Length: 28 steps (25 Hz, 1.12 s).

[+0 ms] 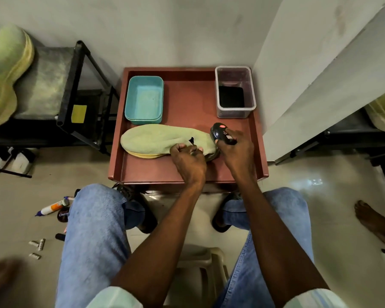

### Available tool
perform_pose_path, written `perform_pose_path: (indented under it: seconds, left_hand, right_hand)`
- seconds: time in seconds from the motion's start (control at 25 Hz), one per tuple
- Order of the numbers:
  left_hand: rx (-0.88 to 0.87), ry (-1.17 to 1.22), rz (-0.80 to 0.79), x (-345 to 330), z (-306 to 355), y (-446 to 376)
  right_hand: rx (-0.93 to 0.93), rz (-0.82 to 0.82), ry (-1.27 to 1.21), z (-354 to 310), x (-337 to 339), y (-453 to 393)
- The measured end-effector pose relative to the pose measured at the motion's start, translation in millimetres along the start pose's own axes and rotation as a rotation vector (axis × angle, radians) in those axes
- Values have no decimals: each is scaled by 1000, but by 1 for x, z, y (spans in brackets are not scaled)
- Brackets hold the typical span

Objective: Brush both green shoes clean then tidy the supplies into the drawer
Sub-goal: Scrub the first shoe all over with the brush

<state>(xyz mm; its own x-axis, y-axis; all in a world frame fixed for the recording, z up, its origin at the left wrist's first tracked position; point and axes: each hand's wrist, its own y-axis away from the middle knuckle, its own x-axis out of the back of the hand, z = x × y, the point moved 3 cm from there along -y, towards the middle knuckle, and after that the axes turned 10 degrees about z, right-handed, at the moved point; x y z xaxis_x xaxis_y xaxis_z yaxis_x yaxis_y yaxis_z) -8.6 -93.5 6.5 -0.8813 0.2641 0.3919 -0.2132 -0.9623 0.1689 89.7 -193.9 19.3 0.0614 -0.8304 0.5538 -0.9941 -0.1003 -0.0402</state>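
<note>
A green shoe [156,138] lies on its side across the red-brown tray table [187,172], toe to the left. My left hand [188,158] grips its heel opening. My right hand [236,150] holds a black shoe brush [221,133] with a red label against the heel end of the shoe. The second green shoe [5,70] rests on a black rack [76,85] at the far left.
A teal tub [145,100] and a clear plastic box [235,92] with something black inside stand at the back of the tray. Tubes and small items [53,207] lie on the floor left of my knee. Another person's foot [373,221] is at the right.
</note>
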Motion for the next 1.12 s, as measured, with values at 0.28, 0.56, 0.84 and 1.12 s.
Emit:
perform_pose_path:
  seconds: [0.28,0.56,0.84,1.12]
  left_hand:
    - [138,71,-12,-16,-39,-15]
    - [216,202,-69,-6,-23,-9]
    - [173,135,-42,-7,-16,-16]
    - [111,-14,-83,-6,-24,-26]
  right_hand:
    - [223,-149,148,-25,-10,-18]
    - [154,-240,111,-20,-19,-31]
    - [-98,-322,-7,-9,17,-13]
    - [-354,-214,-197,2,37,30]
